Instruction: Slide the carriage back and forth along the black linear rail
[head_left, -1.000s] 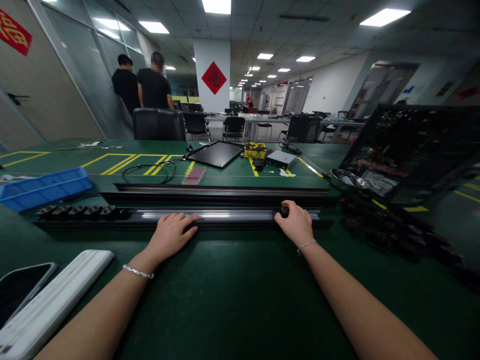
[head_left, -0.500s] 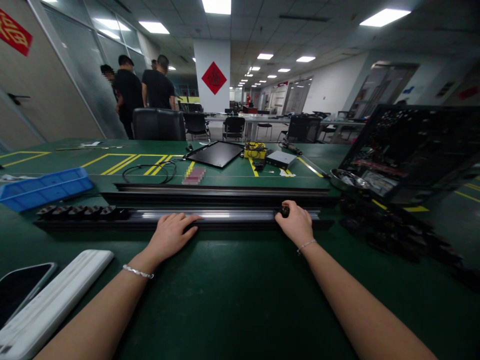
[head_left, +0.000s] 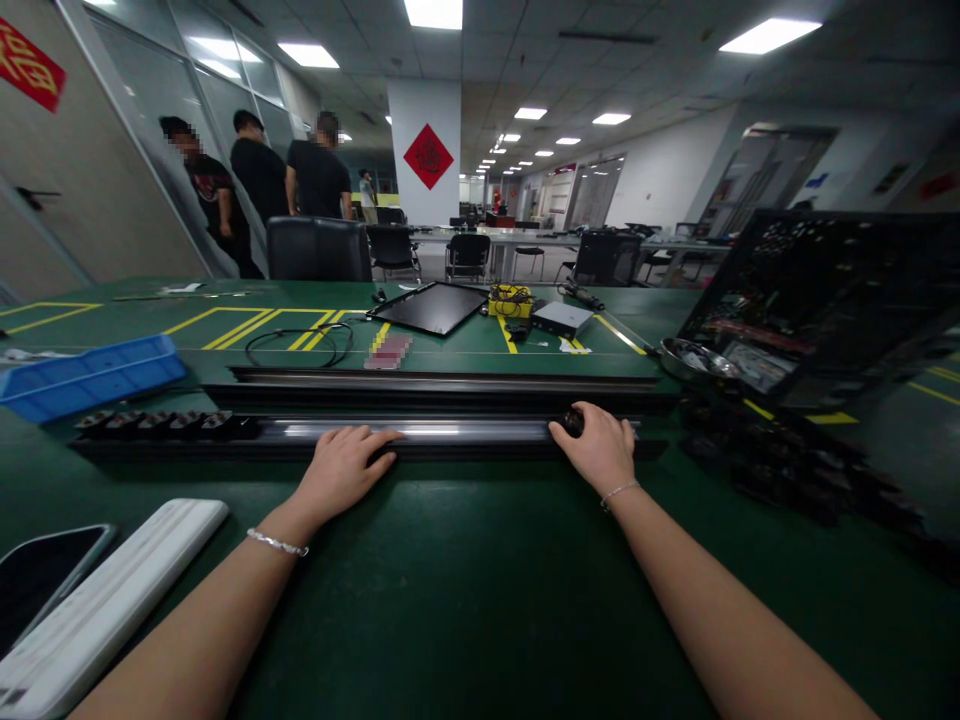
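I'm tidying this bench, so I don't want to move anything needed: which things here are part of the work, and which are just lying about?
In use: left hand flat on the metal rail; right hand on a black knob at the rail.

Lying about: blue plastic bin, coiled black cable, black panel, white bar, phone.

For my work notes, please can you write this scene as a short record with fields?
Left hand: lies flat on the long metal rail.
Right hand: curled over a small black knob on that rail.
Things nearby: second dark rail just behind; row of black blocks at the rail's left end.
Rest: blue plastic tray, phone, flat black panel.
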